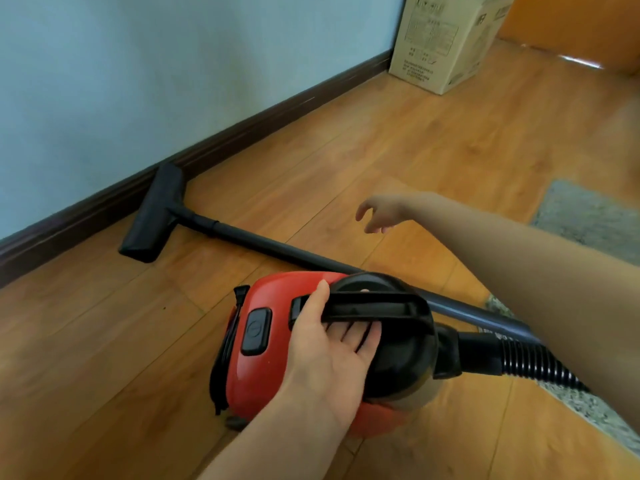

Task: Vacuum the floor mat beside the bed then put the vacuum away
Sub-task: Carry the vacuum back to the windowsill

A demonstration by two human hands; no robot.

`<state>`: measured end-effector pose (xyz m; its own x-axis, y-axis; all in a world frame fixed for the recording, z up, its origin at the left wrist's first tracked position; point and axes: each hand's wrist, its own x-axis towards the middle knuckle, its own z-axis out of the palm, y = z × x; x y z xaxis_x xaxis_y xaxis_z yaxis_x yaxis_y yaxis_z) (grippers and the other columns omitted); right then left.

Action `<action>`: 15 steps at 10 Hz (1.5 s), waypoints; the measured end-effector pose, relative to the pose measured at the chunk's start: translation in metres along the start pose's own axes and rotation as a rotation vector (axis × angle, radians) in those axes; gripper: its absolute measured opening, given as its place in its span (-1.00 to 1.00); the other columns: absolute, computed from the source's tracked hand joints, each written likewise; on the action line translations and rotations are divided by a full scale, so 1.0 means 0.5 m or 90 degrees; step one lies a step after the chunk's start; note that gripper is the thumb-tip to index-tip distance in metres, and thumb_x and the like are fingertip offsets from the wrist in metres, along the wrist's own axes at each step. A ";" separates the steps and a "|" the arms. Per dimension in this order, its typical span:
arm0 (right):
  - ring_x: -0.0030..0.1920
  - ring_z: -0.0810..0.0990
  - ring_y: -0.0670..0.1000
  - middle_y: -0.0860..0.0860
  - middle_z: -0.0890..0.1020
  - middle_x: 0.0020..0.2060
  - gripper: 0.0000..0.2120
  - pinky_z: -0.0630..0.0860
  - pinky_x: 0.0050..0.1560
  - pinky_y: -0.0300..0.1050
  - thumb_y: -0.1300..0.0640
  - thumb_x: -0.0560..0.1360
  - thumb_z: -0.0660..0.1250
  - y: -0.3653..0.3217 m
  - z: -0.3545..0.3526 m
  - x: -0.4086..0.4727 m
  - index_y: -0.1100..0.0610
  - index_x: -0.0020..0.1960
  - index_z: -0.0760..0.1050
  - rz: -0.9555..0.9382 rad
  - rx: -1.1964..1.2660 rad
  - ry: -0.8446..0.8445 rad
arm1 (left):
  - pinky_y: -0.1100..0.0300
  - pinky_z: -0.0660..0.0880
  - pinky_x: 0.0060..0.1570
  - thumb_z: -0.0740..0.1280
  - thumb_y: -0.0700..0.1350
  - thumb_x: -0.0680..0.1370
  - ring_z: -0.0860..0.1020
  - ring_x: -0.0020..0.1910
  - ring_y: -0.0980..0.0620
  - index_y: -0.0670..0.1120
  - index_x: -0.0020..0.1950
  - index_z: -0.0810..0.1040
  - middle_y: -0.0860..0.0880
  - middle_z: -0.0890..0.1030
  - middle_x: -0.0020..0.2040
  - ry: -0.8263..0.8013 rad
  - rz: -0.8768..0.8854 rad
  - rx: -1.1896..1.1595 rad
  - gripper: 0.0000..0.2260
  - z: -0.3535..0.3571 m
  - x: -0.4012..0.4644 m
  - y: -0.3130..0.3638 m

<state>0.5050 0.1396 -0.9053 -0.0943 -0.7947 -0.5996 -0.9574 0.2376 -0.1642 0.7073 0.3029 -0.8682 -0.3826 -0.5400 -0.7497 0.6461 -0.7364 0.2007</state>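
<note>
gripping the carry handle point(363, 306) of the red vacuum point(277, 341) on the wooden floor point(381, 140), the left hand point(329, 358) holds its grip closed to steady it, while the right hand point(377, 213) hovers with its grip wide above the wand point(270, 247), probably to gather it; mat point(588, 220) lies just beside.

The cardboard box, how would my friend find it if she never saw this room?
Follow the dark baseboard along the pale blue wall to its far end. The cardboard box stands there on the wooden floor. It is the only tan thing with printed writing, far from the red vacuum.
</note>
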 end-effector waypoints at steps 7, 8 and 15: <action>0.18 0.50 0.13 0.11 0.51 0.22 -0.47 0.44 0.09 -0.05 -0.07 0.41 0.42 0.127 0.249 0.141 0.08 0.29 0.38 0.011 -0.022 -0.102 | 0.01 0.45 0.16 0.30 0.03 0.50 0.57 -0.14 -0.02 -0.11 -0.26 0.49 -0.06 0.55 -0.33 0.072 0.146 -0.174 -0.76 0.031 0.071 -0.066; 0.06 0.52 0.10 0.09 0.54 0.12 -0.61 0.43 -0.01 -0.09 -0.01 0.44 0.39 0.134 0.265 0.141 0.09 0.20 0.42 0.009 -0.002 -0.077 | 0.09 0.46 -0.05 0.25 0.05 0.52 0.56 -0.42 0.05 -0.17 -0.36 0.44 -0.04 0.51 -0.48 0.047 0.114 -0.166 -0.64 0.029 0.086 -0.056; -0.22 0.56 0.11 -0.01 0.48 -0.28 -0.82 0.47 -0.30 -0.10 0.13 0.48 0.25 0.031 0.099 -0.221 0.11 0.07 0.47 0.004 -0.121 -0.005 | 0.23 0.28 -0.50 0.19 -0.24 0.49 0.20 -0.71 0.11 -0.05 -0.41 0.19 0.07 0.22 -0.65 0.364 0.110 -0.196 -0.70 0.100 0.018 0.011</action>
<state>0.5140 0.2586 -0.8804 -0.0985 -0.7895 -0.6058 -0.9913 0.1315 -0.0102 0.6744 0.2734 -0.8423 0.0990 -0.2763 -0.9560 0.8581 -0.4627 0.2226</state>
